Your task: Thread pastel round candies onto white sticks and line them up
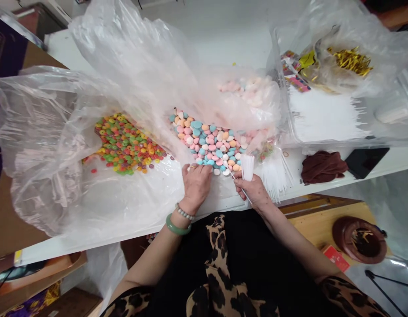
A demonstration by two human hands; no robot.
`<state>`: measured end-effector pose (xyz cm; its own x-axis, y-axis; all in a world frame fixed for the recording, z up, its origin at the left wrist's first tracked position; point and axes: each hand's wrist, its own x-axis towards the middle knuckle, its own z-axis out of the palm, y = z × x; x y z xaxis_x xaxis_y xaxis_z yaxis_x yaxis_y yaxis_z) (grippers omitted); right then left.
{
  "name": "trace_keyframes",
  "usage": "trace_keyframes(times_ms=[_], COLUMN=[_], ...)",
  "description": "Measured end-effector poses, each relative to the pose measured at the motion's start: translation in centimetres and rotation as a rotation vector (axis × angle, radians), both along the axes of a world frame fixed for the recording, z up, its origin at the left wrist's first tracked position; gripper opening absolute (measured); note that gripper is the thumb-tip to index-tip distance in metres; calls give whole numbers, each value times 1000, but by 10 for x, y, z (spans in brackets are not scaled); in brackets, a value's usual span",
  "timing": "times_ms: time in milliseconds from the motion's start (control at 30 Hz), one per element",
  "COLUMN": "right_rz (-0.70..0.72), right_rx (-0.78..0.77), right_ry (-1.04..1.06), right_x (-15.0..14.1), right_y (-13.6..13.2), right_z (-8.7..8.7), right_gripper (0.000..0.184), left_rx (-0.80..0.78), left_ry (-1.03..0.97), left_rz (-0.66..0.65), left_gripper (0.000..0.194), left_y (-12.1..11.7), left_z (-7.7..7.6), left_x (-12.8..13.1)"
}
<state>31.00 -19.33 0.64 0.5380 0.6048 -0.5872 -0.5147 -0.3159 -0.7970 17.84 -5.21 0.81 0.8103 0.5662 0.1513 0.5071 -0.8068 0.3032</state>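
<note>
My left hand point(196, 184), with a ring, a bead bracelet and a green bangle point(177, 226), rests at the near edge of a pile of pastel heart-shaped candies point(208, 141) lying in an open clear plastic bag point(151, 75); its fingers curl down onto the candies. My right hand point(253, 188) is closed on a thin white stick point(238, 185) and a small white packet point(247, 167). To the left of the pastel pile lies a heap of colourful ring-shaped candies point(126, 145) on another plastic bag.
A bundle of white sticks point(276, 176) lies right of my right hand. A clear tray point(322, 119) holds more white sticks; gold twist ties point(352, 60) sit in a bag behind. A dark red cloth point(322, 166), a black phone point(367, 160) and a brown bowl point(359, 240) are at right.
</note>
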Motion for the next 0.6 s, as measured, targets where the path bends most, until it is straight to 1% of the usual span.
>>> trace_keyframes(times_ms=[100, 167, 300, 400, 433, 467, 500, 600], right_rz=[-13, -12, 14, 33, 35, 32, 27, 17], right_rx=[11, 14, 22, 22, 18, 9, -3, -19], right_ry=[4, 6, 18, 13, 10, 6, 1, -4], right_x=[2, 3, 1, 0, 0, 0, 0, 0], right_y=[-2, -3, -2, -2, -2, -2, -2, -1], right_z=[-2, -2, -3, -3, -2, -2, -1, 0], right_gripper=[26, 25, 23, 23, 23, 24, 24, 25], left_rx=[43, 41, -37, -94, -151, -245, -376, -896], left_ry=[-140, -185, -195, -224, -269, -336, -415, -607], left_rz=[54, 92, 185, 274, 294, 319, 349, 456], left_gripper=[21, 22, 24, 15, 13, 14, 17, 27], left_y=[9, 13, 13, 10, 8, 6, 4, 1], left_z=[8, 11, 14, 15, 14, 13, 12, 7], left_x=[-11, -20, -36, -41, -41, -40, -38, -28])
